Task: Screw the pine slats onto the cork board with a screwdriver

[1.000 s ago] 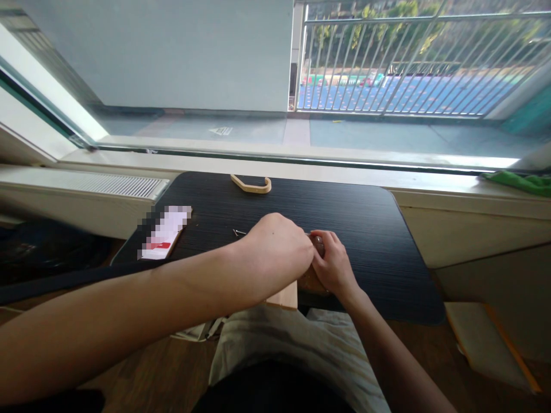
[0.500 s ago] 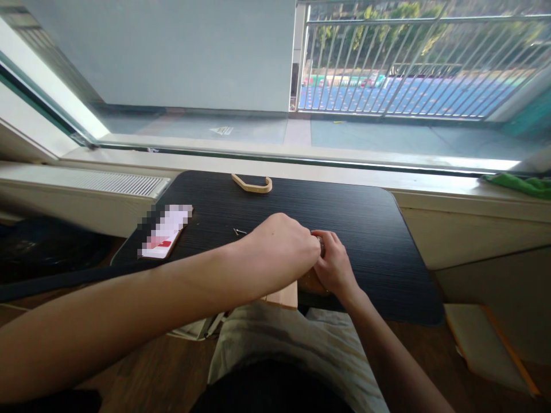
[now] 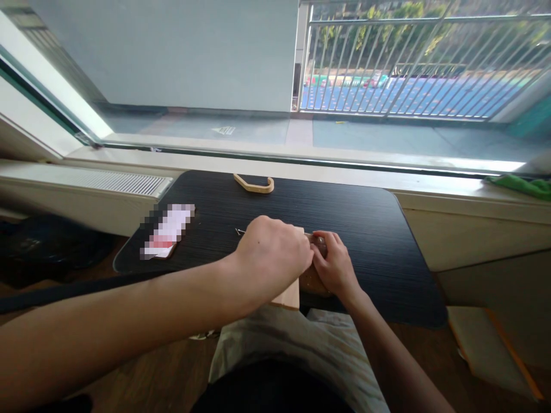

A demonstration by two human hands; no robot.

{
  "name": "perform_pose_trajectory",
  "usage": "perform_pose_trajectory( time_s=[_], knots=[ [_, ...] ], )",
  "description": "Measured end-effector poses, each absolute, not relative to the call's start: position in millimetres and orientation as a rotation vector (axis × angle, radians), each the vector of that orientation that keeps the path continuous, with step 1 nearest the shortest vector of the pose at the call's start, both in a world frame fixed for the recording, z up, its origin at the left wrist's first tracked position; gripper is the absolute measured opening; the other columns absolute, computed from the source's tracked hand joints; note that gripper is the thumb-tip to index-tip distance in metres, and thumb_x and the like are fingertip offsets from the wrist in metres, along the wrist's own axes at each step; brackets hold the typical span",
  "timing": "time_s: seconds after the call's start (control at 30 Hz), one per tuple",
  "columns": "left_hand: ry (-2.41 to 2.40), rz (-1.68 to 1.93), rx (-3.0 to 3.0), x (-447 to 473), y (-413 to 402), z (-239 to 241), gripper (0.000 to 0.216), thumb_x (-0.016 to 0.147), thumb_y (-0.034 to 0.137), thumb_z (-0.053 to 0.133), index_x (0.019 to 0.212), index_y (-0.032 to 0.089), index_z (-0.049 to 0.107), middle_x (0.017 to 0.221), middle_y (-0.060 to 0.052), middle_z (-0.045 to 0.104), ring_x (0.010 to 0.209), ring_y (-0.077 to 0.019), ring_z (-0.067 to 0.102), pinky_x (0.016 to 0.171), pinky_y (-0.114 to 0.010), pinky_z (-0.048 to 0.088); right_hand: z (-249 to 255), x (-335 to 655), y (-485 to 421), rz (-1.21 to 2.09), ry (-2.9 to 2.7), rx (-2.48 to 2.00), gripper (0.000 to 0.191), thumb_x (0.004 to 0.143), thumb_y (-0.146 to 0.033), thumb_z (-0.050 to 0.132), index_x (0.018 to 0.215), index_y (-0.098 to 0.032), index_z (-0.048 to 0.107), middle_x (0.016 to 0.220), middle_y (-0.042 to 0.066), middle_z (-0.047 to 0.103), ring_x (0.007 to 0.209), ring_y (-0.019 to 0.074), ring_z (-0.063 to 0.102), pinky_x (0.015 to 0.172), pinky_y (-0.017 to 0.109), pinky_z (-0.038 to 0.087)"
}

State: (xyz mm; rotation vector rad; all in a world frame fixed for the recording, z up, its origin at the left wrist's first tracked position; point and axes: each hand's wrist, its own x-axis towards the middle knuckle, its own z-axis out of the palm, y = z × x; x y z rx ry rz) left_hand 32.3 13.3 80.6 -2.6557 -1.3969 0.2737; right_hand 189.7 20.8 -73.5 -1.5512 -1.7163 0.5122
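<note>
My left hand is closed in a fist over the top of a pale wooden block at the near edge of the black table. What its fingers grip is hidden. Right beside it, touching, my right hand curls round a dark brown rounded piece that sits against the block. Both hands meet over the middle of the table's front edge.
A curved wooden piece lies at the table's far edge. A small metal pin or screw rests left of my left hand. A flat white-and-red item sits at the left edge. Beyond are a window sill, a radiator grille and a green cloth.
My left hand has drawn back slightly to the left, uncovering a bit more of the brown piece and of the block. The right hand stays put.
</note>
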Motion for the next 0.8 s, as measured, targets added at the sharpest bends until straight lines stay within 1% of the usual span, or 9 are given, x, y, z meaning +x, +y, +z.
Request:
perform_pose_trajectory(
  time_s=[0.17, 0.37, 0.57, 0.8],
  knots=[
    [-1.504, 0.180, -2.614, 37, 13, 74, 0.037, 0.096, 0.037, 0.054, 0.084, 0.010, 0.075, 0.073, -0.016, 0.073, 0.067, -0.0244, 0.071, 0.054, -0.026, 0.037, -74, 189, 21, 0.508, -1.712, -1.535, 0.027, 0.084, -0.032, 0.049, 0.105, -0.020, 0.062, 0.109, 0.014, 0.065, 0.104, 0.0311, 0.060, 0.093, 0.051, 0.047],
    [-1.678, 0.217, -2.524, 34, 13, 75, 0.047, 0.098, 0.045, 0.049, 0.081, 0.011, 0.076, 0.067, -0.014, 0.071, 0.068, -0.0256, 0.071, 0.058, -0.027, 0.040, -75, 189, 22, 0.501, -1.720, -1.528, 0.027, 0.087, -0.034, 0.050, 0.104, -0.018, 0.062, 0.108, 0.014, 0.065, 0.103, 0.0313, 0.060, 0.093, 0.051, 0.047],
    [-1.411, 0.180, -2.594, 33, 15, 70, 0.035, 0.096, 0.030, 0.052, 0.077, 0.011, 0.074, 0.067, -0.015, 0.072, 0.061, -0.0249, 0.070, 0.049, -0.027, 0.032, -75, 189, 21, 0.504, -1.713, -1.526, 0.026, 0.086, -0.034, 0.050, 0.104, -0.019, 0.062, 0.108, 0.014, 0.065, 0.103, 0.0313, 0.061, 0.093, 0.051, 0.047],
    [-1.334, 0.173, -2.662, 33, 17, 70, 0.032, 0.096, 0.028, 0.053, 0.076, 0.011, 0.073, 0.068, -0.013, 0.071, 0.062, -0.0224, 0.069, 0.049, -0.027, 0.031, -74, 190, 21, 0.515, -1.716, -1.534, 0.028, 0.083, -0.032, 0.051, 0.105, -0.019, 0.062, 0.109, 0.014, 0.065, 0.104, 0.0316, 0.060, 0.094, 0.052, 0.047]
  ],
)
